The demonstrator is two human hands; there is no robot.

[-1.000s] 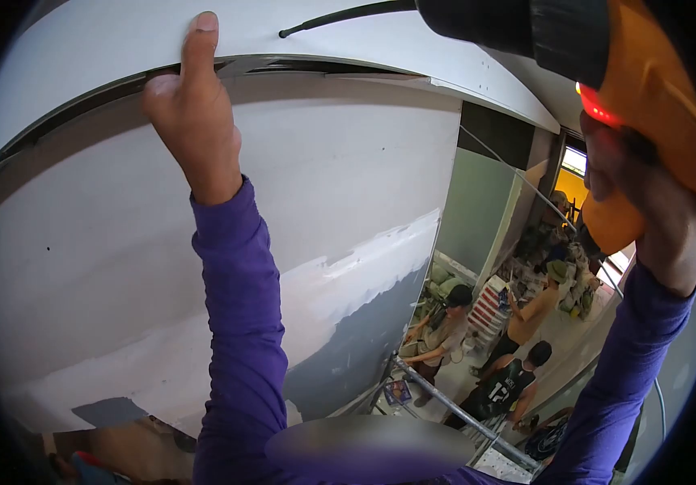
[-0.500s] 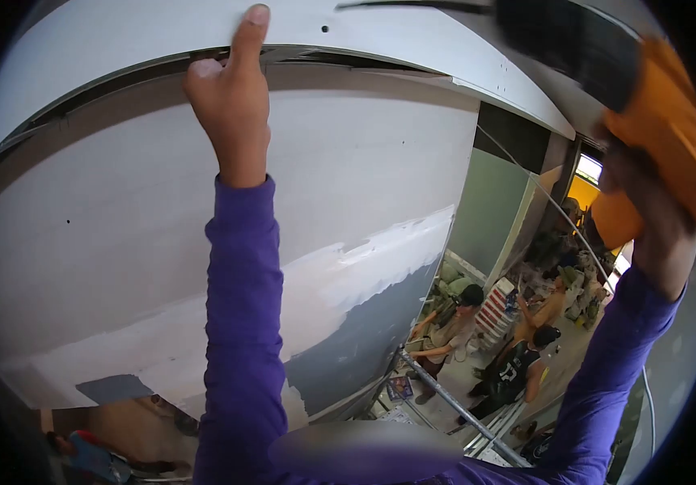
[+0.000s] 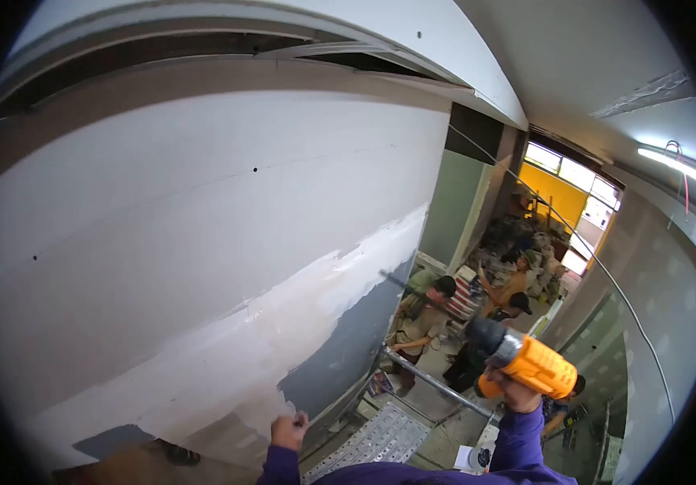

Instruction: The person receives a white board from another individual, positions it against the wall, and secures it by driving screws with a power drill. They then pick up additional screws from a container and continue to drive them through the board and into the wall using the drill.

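An orange and black power drill is in my right hand, at the lower right, its long dark bit pointing up and left. My left hand is low in front of the white and grey wall panel; its fingers are curled together, and what they hold, if anything, is too small to make out. Above, a curved white ceiling edge has a dark gap beneath it. Both sleeves are purple.
A metal scaffold rail and perforated platform lie below. Several people, one in a tan shirt, are on the floor beyond. A loose cable hangs at the right. A lit tube lamp is at the upper right.
My left hand has come down from the ceiling edge. The drill in my right hand has also dropped from the upper right. The view has shifted, showing more ceiling and wall at the right.
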